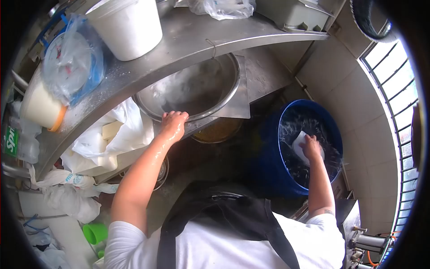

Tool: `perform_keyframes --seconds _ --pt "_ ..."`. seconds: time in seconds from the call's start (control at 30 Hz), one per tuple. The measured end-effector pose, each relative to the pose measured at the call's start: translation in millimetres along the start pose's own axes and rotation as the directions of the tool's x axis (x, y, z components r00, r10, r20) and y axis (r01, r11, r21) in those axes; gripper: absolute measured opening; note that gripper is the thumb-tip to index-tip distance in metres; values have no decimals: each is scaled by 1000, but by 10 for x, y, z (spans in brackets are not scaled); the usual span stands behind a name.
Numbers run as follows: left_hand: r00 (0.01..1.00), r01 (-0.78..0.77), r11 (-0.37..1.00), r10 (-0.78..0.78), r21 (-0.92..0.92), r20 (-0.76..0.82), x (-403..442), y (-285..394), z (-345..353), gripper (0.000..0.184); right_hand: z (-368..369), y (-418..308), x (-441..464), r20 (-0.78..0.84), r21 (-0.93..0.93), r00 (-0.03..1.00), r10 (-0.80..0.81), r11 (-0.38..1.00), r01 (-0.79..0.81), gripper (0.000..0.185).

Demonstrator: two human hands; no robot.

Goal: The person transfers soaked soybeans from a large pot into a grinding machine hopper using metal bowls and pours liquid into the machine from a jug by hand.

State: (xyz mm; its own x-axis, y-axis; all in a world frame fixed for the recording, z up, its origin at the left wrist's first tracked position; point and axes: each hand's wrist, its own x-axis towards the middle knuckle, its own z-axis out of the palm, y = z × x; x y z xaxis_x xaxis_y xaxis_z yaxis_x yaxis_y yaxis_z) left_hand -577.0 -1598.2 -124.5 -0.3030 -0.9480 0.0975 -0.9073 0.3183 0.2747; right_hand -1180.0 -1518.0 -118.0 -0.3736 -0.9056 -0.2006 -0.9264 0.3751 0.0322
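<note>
My left hand [174, 123], wet along the wrist and forearm, has its fingers curled over the near rim of a large metal bowl [233, 92] on the lower shelf. Inside the blue barrel [285, 168] at the right, my right hand [311, 147] holds a white scoop-like container [299, 150] at the surface of dark, splashing water [293, 123]. The container's exact shape is partly hidden by my fingers.
A steel counter [186, 38] arches across the top, bearing a white bucket [130, 31] and plastic bags [67, 67]. White bags [112, 134] lie below it at left. Green cups [95, 233] are lower left; metal equipment [351, 224] stands lower right.
</note>
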Motion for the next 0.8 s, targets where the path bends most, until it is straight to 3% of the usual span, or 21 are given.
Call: perform_keyframes --seconds 0.07,0.13,0.17,0.2,0.23,0.3,0.33,0.37,0.4,0.43,0.47,0.5,0.53,0.57,0.6,0.63,0.67,0.7,0.73,0.77,0.8 --pt "1000 17 1000 -17 -1 -17 -4 145 42 10 391 71 169 96 -76 991 95 993 -88 55" --pt "1000 15 1000 -15 -24 -8 -45 258 40 7 567 -24 131 173 -179 983 65 983 -34 54" --pt "1000 9 999 -9 -52 -3 -83 295 18 9 648 -69 95 244 -280 969 48 960 23 54" --pt "1000 6 998 -4 -68 23 -132 339 -47 24 1028 65 253 237 -259 971 38 966 25 53" --pt "1000 12 998 -10 -63 24 -198 358 -85 24 1384 216 446 240 -256 970 31 966 32 53" --pt "967 -33 999 23 -36 -253 -367 372 -169 43 1837 382 718 179 10 980 -91 996 91 51" --pt "969 151 989 -148 1 -200 -468 410 -264 72 1593 207 652 223 -100 971 -82 989 106 63" --pt "969 154 988 -151 3 -197 -529 411 -234 72 1814 352 907 219 185 961 -169 974 129 63" --pt "897 316 948 -309 -31 -317 -578 403 -175 83 2092 537 1189 214 481 943 -256 868 127 63" --pt "784 463 882 -452 -84 -426 -609 372 -102 93 2366 720 1466 207 710 917 -340 698 99 63" --pt "699 520 813 -581 -262 -417 -606 220 17 105 1203 71 927 187 331 940 -284 920 212 62" --pt "604 630 732 -671 -259 -430 -583 121 92 98 894 -78 821 42 358 949 -313 892 278 54" --pt "540 580 664 -747 -472 -388 -570 -115 242 89 628 -288 821 -65 236 947 -313 918 320 51" --pt "484 500 561 -813 -660 -324 -546 -293 343 80 524 -505 851 -310 267 920 -241 906 328 47" --pt "481 501 560 -814 -659 -326 -479 -262 226 80 143 -906 705 -403 392 898 -176 854 344 40" --pt "418 411 265 -905 -872 -78 -419 -176 3 73 87 -1233 770 -574 418 809 -127 804 423 38" --pt "390 287 -79 -901 -955 191 -378 -125 -123 67 -37 -1589 776 -603 470 782 -160 721 510 40" --pt "388 287 -78 -902 -955 190 -373 -244 -33 67 -105 -1956 771 -555 550 816 -162 664 506 41" --pt "441 172 -146 -873 -974 208 -389 -473 144 57 -140 -2350 741 -404 755 909 -103 523 395 43" --pt "495 59 -217 -841 -974 217 -424 -592 234 49 -170 -2683 692 -228 903 970 -81 355 241 46" --pt "489 77 -216 -843 -973 226 -444 -354 87 48 -242 -2913 633 14 985 988 -156 171 13 48"
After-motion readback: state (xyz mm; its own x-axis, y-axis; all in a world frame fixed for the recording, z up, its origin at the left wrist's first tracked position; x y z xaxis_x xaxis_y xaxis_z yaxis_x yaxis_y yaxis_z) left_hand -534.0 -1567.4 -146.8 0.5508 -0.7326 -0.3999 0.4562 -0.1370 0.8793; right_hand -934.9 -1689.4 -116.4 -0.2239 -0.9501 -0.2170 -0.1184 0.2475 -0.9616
